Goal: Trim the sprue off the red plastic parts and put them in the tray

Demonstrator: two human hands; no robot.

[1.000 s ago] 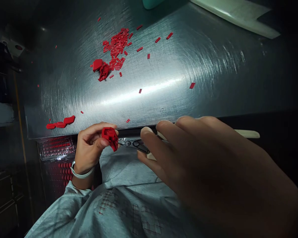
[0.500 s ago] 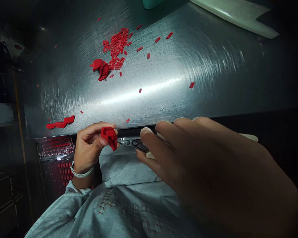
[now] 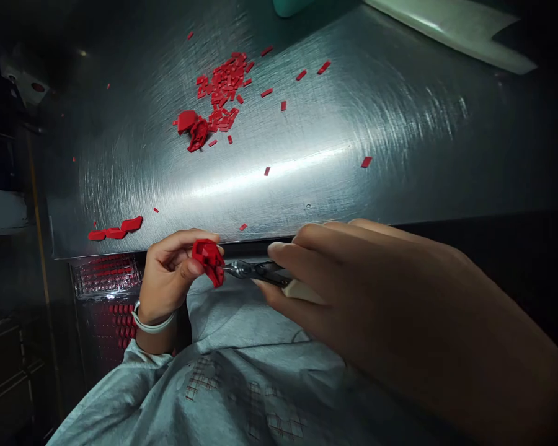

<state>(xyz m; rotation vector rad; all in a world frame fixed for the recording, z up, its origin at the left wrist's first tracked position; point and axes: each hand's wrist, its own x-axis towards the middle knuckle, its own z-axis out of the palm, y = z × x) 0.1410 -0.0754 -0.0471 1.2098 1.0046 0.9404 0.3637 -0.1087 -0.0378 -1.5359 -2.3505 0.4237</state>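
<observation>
My left hand (image 3: 170,272) pinches a small hollow red plastic part (image 3: 208,260) between thumb and fingers, just off the front edge of the metal table. In my right hand (image 3: 353,291) are nippers (image 3: 255,271) with pale handles, the fingers wrapped round the grips. The nippers' tips touch the right side of the red part, and their very ends are hidden against it. On the table beyond lie two similar red parts (image 3: 191,127), beside a heap of small red offcuts (image 3: 227,83).
Three joined-looking red pieces (image 3: 116,232) lie at the table's (image 3: 307,179) front left edge. Single red chips are scattered across the metal. Below the edge at left stand clear trays (image 3: 106,277) with red parts. A pale curved object (image 3: 451,31) lies at the back right.
My right hand has rolled over, turning the nippers so their jaws show edge-on at the red part. My left hand keeps its hold. The whole view has shifted slightly.
</observation>
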